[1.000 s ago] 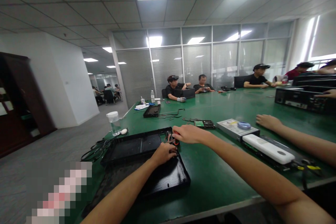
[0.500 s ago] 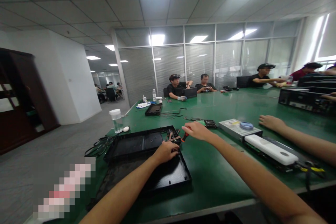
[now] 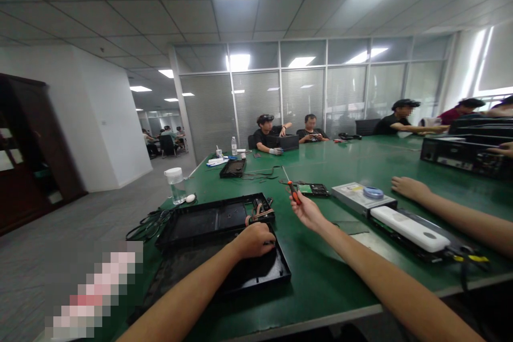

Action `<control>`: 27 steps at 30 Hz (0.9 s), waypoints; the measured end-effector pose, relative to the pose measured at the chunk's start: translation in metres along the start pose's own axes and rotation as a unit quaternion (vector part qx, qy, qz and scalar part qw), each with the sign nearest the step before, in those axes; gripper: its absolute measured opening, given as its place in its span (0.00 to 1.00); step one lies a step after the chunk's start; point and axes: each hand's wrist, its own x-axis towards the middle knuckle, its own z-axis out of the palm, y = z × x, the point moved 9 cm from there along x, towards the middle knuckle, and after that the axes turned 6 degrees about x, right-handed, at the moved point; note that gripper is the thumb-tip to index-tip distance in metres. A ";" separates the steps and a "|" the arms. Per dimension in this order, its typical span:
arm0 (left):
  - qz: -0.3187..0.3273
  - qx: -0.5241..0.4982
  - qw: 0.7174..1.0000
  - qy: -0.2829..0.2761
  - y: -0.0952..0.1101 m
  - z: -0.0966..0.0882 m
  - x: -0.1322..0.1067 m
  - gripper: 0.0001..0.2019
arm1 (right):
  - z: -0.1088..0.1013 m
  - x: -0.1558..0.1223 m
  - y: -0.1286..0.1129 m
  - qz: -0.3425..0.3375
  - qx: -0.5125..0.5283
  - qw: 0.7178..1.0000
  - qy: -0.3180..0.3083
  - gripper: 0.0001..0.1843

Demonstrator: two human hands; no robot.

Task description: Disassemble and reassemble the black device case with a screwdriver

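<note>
My right hand grips a screwdriver by its red and black handle, its thin shaft pointing up and away over the table. Over the near black plastic panel, my left hand is closed with fingers curled; whatever it may hold is hidden. Just beyond it lies a second black panel or tray with raised edges. A bundle of striped wires sits at that tray's right end, close to the left hand but apart from it.
To the right lie a silver drive with a blue roll on it and a white elongated case. A green circuit board is ahead. Another person's arm rests at right. A water jar stands left, near black cables.
My right hand has lifted the screwdriver off the tray's right end and turned its shaft upward. My left hand has moved slightly down and away from the wires.
</note>
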 end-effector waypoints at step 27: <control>-0.109 0.034 0.988 -0.101 -0.094 -0.074 -0.075 0.07 | 0.090 -0.153 0.024 -0.170 -0.717 0.579 -0.349 0.09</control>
